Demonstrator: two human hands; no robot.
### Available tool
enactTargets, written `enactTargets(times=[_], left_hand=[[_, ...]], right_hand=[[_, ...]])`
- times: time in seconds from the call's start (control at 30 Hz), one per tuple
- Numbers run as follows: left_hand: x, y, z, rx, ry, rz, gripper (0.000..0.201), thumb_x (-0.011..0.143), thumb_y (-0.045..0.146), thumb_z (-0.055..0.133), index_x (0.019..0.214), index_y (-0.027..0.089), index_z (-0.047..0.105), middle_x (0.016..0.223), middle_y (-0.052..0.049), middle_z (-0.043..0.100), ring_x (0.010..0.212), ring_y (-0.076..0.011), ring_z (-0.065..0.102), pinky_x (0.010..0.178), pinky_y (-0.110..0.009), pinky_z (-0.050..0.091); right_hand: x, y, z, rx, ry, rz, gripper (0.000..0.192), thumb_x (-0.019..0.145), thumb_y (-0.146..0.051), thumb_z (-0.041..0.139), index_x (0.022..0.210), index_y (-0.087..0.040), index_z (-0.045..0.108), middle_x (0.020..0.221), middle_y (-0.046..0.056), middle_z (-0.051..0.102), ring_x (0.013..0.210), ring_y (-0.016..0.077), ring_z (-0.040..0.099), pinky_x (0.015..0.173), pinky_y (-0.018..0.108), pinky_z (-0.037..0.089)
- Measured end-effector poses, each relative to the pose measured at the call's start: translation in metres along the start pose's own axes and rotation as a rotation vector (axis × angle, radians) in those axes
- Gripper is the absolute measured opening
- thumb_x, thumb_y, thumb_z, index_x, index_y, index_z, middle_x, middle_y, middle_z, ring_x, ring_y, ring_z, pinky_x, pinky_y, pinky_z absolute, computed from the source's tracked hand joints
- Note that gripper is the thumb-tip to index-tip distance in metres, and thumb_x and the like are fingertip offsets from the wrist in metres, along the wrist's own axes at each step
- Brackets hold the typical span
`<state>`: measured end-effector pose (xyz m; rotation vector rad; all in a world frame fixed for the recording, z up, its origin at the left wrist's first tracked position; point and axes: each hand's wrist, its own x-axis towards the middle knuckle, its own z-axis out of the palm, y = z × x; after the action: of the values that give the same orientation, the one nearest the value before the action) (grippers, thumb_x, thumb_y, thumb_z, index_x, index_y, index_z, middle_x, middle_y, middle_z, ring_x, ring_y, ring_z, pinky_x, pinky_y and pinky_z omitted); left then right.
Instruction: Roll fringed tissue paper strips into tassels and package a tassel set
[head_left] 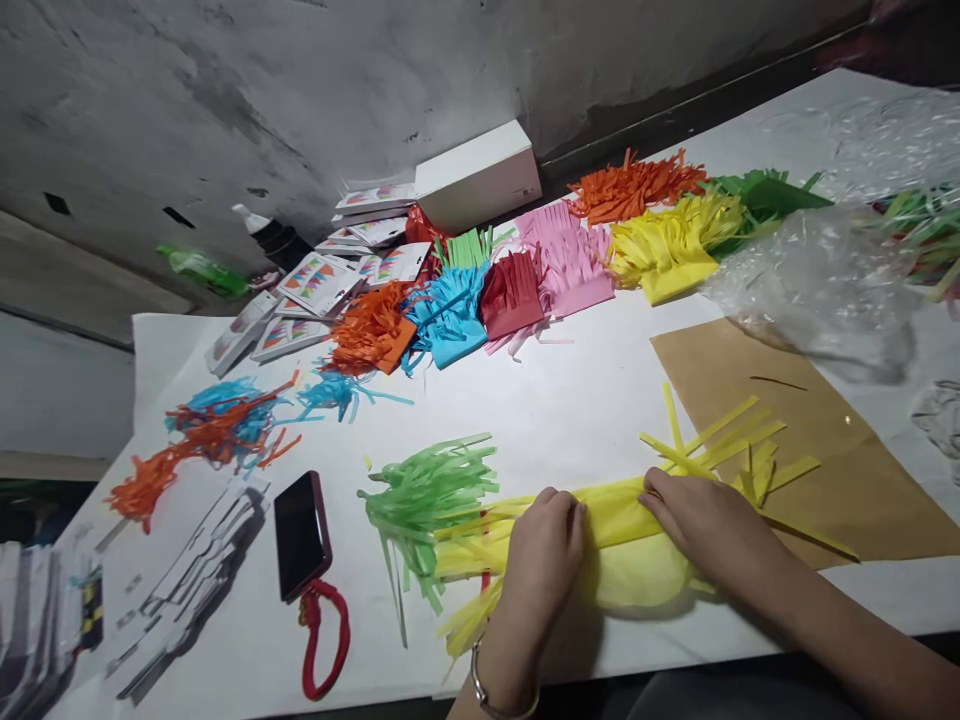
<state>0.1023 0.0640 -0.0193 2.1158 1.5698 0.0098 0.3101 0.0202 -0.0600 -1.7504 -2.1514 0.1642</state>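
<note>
Yellow tissue paper (615,515) with fringed strips at both ends lies near the front edge of the table. My left hand (546,545) pinches its upper edge left of the middle, with a bracelet on the wrist. My right hand (694,515) grips the same edge farther right, its fingertips closed on the paper. Between the hands runs a folded band, and a thinner single layer hangs below it. A green tissue tassel (431,490) lies just left, partly under the yellow strips.
Fringed tissue bundles, among them a blue one (450,320), line the back. Printed packets (319,285) and a white box (480,175) stand behind. A phone (300,535) lies at left by white cartons (187,585). Brown paper (795,440) and clear plastic (825,285) are at right.
</note>
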Motion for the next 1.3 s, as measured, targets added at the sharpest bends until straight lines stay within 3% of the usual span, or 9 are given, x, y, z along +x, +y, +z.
enactTargets(times=[0.1, 0.2, 0.3, 0.47, 0.6, 0.7, 0.93, 1.1, 1.3], left_hand=[[0.003, 0.0, 0.001, 0.021, -0.006, 0.012, 0.027, 0.098, 0.016, 0.051, 0.074, 0.019, 0.063, 0.079, -0.005, 0.067, 0.071, -0.0204, 0.065, 0.064, -0.029, 0.04], [0.003, -0.001, 0.003, 0.042, -0.003, 0.02, 0.026, 0.097, 0.016, 0.052, 0.073, 0.019, 0.062, 0.077, -0.005, 0.067, 0.069, -0.0203, 0.065, 0.062, -0.03, 0.039], [0.005, -0.004, 0.005, 0.055, 0.012, 0.03, 0.026, 0.097, 0.017, 0.053, 0.073, 0.02, 0.062, 0.075, -0.004, 0.067, 0.067, -0.0202, 0.064, 0.06, -0.03, 0.038], [0.003, -0.011, 0.005, 0.084, 0.131, 0.05, 0.019, 0.096, 0.011, 0.051, 0.085, 0.02, 0.064, 0.086, -0.007, 0.07, 0.077, -0.0228, 0.064, 0.066, -0.032, 0.043], [-0.01, -0.014, 0.006, 0.112, 0.364, 0.438, 0.012, 0.094, 0.02, 0.062, 0.106, 0.02, 0.064, 0.11, -0.01, 0.069, 0.104, -0.0285, 0.06, 0.099, -0.048, 0.041], [-0.02, -0.015, 0.013, 0.161, 0.348, 0.589, 0.013, 0.092, 0.013, 0.062, 0.102, 0.021, 0.063, 0.107, -0.005, 0.071, 0.105, -0.0256, 0.059, 0.11, -0.051, 0.03], [-0.027, -0.028, 0.028, 0.117, 0.34, 0.648, 0.02, 0.098, 0.007, 0.053, 0.1, 0.023, 0.065, 0.087, 0.0, 0.072, 0.092, -0.0191, 0.062, 0.105, -0.044, 0.032], [-0.031, -0.034, 0.029, 0.109, 0.303, 0.586, 0.014, 0.104, 0.019, 0.051, 0.101, 0.023, 0.064, 0.092, -0.001, 0.073, 0.094, -0.0213, 0.062, 0.103, -0.045, 0.032], [-0.026, -0.026, 0.026, 0.129, 0.344, 0.301, 0.018, 0.098, 0.014, 0.055, 0.083, 0.02, 0.063, 0.091, -0.004, 0.068, 0.089, -0.0241, 0.059, 0.087, -0.044, 0.041]], right_hand=[[0.003, -0.008, -0.007, -0.06, 0.064, -0.007, 0.021, 0.099, -0.015, 0.047, 0.081, -0.02, 0.057, 0.07, 0.006, 0.063, 0.066, 0.0248, 0.061, 0.062, 0.036, 0.04], [-0.001, -0.019, -0.013, -0.002, 0.106, -0.234, 0.022, 0.098, -0.008, 0.045, 0.091, -0.016, 0.064, 0.09, 0.01, 0.066, 0.086, 0.0266, 0.061, 0.085, 0.043, 0.043], [-0.01, -0.025, -0.008, 0.058, 0.092, -0.422, 0.024, 0.096, -0.004, 0.046, 0.095, -0.012, 0.068, 0.086, 0.009, 0.066, 0.084, 0.0248, 0.059, 0.086, 0.041, 0.043], [-0.016, -0.024, 0.005, 0.058, 0.135, -0.427, 0.03, 0.094, 0.001, 0.042, 0.101, -0.006, 0.07, 0.092, 0.013, 0.068, 0.089, 0.0271, 0.059, 0.088, 0.043, 0.043], [-0.011, -0.023, 0.001, 0.141, 0.143, -0.38, 0.028, 0.096, -0.001, 0.044, 0.09, -0.012, 0.068, 0.081, 0.008, 0.065, 0.08, 0.0223, 0.057, 0.083, 0.039, 0.044], [-0.01, -0.026, -0.004, 0.215, 0.142, -0.325, 0.021, 0.099, -0.009, 0.048, 0.092, -0.015, 0.066, 0.087, 0.007, 0.067, 0.084, 0.0209, 0.059, 0.088, 0.04, 0.043], [-0.022, -0.016, -0.002, 0.018, 0.175, -0.345, 0.037, 0.098, -0.003, 0.035, 0.098, -0.014, 0.07, 0.092, 0.01, 0.072, 0.098, 0.0246, 0.062, 0.109, 0.047, 0.033], [-0.032, -0.003, -0.006, 0.03, 0.164, -0.324, 0.034, 0.103, -0.009, 0.037, 0.102, -0.013, 0.071, 0.097, 0.01, 0.073, 0.102, 0.0248, 0.062, 0.114, 0.051, 0.029], [-0.02, -0.012, -0.005, 0.01, 0.137, -0.138, 0.036, 0.104, -0.017, 0.042, 0.076, -0.019, 0.064, 0.089, 0.006, 0.069, 0.095, 0.0249, 0.062, 0.104, 0.052, 0.033]])
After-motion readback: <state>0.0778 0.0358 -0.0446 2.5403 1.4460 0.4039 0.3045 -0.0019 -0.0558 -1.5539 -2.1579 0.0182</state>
